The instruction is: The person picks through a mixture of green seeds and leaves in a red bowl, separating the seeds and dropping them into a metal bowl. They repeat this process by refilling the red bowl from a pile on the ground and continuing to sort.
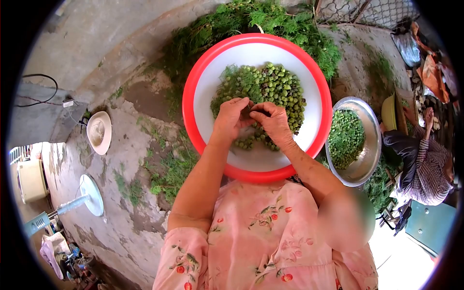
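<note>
A white basin with a red rim (193, 116) is in front of me, holding many small green round fruits (280, 87), a few of them dark. Feathery green sprigs (244, 86) lie among them on the left side. My left hand (232, 118) and my right hand (273, 122) meet above the basin's middle. The fingers of both are closed in a pinch, their tips close together. Whatever sits between the fingertips is too small and too covered to name.
Right of the basin stands a metal bowl (369, 140) of similar green fruits. Cut greenery (299, 31) is heaped behind the basin. Another person (430, 169) sits at the far right beside a yellow-green container (388, 112). A hat (99, 133) and a pale blue fan (92, 195) are on the left.
</note>
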Demonstrator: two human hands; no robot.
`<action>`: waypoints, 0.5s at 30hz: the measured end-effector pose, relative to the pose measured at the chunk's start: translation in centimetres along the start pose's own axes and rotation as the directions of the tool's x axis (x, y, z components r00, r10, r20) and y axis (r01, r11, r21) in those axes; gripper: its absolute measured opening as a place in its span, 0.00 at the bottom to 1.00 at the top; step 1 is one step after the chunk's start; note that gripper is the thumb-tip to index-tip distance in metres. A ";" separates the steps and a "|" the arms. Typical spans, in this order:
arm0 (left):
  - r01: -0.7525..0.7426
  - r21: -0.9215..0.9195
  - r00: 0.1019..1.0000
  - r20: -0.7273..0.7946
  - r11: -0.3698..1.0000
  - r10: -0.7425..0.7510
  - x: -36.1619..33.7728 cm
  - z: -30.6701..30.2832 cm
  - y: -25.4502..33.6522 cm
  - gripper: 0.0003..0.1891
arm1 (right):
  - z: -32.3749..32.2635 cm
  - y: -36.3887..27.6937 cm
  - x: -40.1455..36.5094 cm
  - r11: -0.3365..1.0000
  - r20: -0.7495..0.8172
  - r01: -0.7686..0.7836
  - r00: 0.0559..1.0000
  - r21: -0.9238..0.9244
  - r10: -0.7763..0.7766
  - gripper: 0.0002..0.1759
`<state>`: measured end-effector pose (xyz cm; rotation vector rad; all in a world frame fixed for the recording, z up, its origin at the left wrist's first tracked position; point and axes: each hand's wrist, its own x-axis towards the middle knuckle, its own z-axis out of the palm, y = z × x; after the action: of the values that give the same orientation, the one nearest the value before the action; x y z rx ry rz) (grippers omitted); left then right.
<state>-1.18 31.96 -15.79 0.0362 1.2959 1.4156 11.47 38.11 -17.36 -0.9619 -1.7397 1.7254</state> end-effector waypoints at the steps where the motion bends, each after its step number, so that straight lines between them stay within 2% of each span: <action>1: 0.010 -0.006 1.000 0.013 1.000 -0.010 -0.1 0.1 0.1 0.08 | 0.0 -0.1 0.0 1.000 -0.016 -0.009 1.000 -0.008 0.009 0.04; 8: -0.012 -0.178 1.000 0.013 0.984 0.014 0.1 -0.8 0.6 0.09 | 0.1 0.0 0.3 0.998 -0.123 -0.029 0.992 -0.047 0.023 0.03; 11: -0.078 -0.257 0.995 0.037 0.963 0.090 0.4 -1.6 1.0 0.09 | 0.3 -0.1 0.1 0.991 -0.012 -0.126 0.992 -0.041 0.125 0.06; 12: -0.106 -0.295 0.991 0.043 0.950 0.124 0.4 -1.6 1.2 0.09 | 0.6 1.2 0.2 0.988 0.057 0.023 0.998 -0.154 -0.014 0.08; 13: -0.135 -0.334 0.986 0.048 0.933 0.159 0.4 -1.6 1.4 0.09 | 0.8 1.7 0.0 0.971 0.136 0.143 0.984 -0.191 -0.118 0.10; 15: -0.130 -0.347 0.987 0.041 0.929 0.154 0.3 -1.6 1.8 0.08 | 1.5 1.7 -0.3 0.893 0.305 0.385 0.901 -0.233 -0.308 0.16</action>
<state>-3.51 31.61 -15.37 -0.0580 0.9904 1.7349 10.75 36.83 -19.10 -0.4958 -2.2257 1.4359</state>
